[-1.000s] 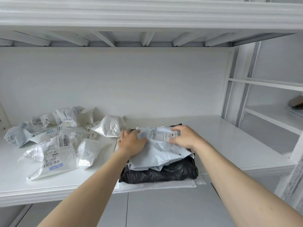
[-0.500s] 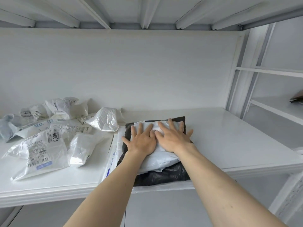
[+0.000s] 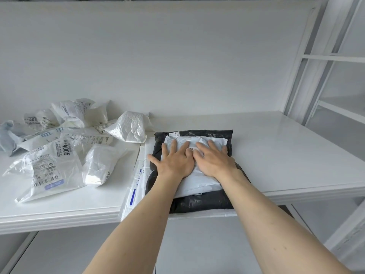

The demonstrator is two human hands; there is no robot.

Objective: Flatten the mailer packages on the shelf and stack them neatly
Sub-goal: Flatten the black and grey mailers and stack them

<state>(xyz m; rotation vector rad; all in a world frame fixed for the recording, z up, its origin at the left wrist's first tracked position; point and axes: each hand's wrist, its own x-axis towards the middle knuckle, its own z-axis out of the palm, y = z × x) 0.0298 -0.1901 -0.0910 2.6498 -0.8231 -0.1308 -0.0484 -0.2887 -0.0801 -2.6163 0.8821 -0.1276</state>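
Observation:
A stack of mailers sits at the middle of the white shelf [image 3: 286, 155]: a pale grey-white mailer [image 3: 197, 184] on top of a black mailer [image 3: 207, 202], with a flat white mailer [image 3: 136, 186] with a blue stripe underneath, overhanging the front edge. My left hand [image 3: 173, 161] and my right hand [image 3: 215, 159] lie side by side, palms down with straight spread fingers, pressing the top mailer flat. A loose heap of crumpled white mailers [image 3: 59, 153] lies on the left part of the shelf.
A puffy white mailer [image 3: 130, 128] lies just left of the stack's back corner. A blue-grey crumpled bag [image 3: 7, 137] is at the far left. White wall behind; white shelf uprights and further shelves [image 3: 325, 80] stand to the right.
Both hands went from holding the top mailer's folded edge to lying flat on it, pressing it down. The view has tilted downward and moved closer.

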